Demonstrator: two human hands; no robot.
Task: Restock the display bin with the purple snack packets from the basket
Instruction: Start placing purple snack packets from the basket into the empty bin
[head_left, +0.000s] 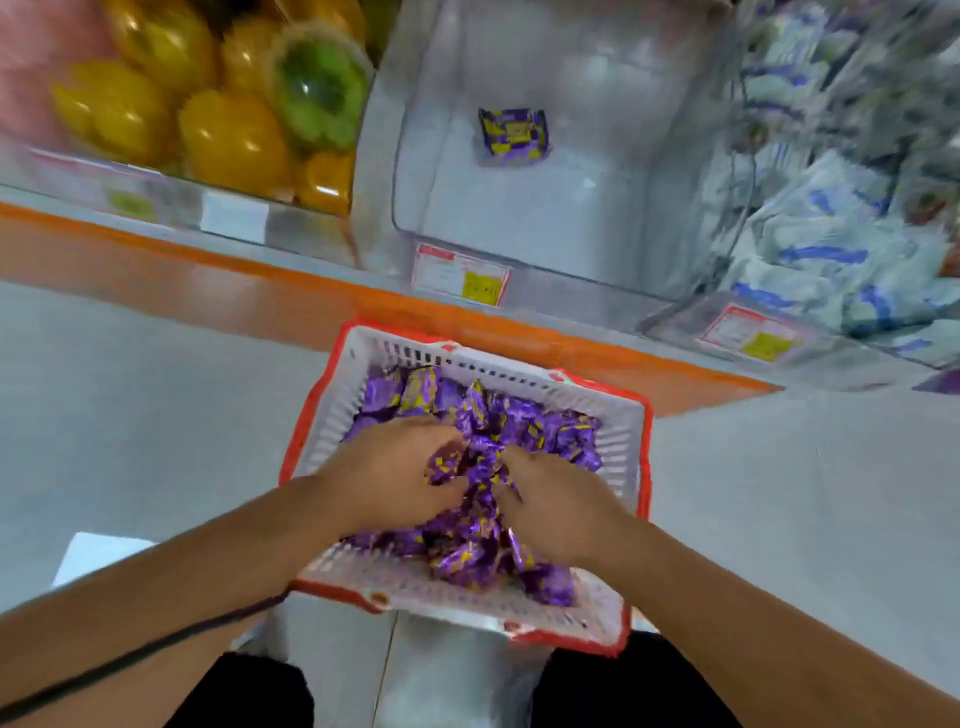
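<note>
A white basket with a red rim (618, 431) sits on the floor below me, filled with several purple snack packets (550, 431). Both my hands are down in the pile. My left hand (395, 473) curls its fingers round a bunch of packets at the middle. My right hand (556, 499) grips packets just beside it, fingertips buried in the wrappers. Above the basket, the clear display bin (415, 208) holds a single purple packet (513, 134) on its pale bottom.
A bin of yellow and green jelly cups (218, 119) stands left of the display bin. A bin of white and blue packets (841, 244) stands to its right. Price labels (460, 274) hang on the bin fronts above an orange shelf edge (260, 270).
</note>
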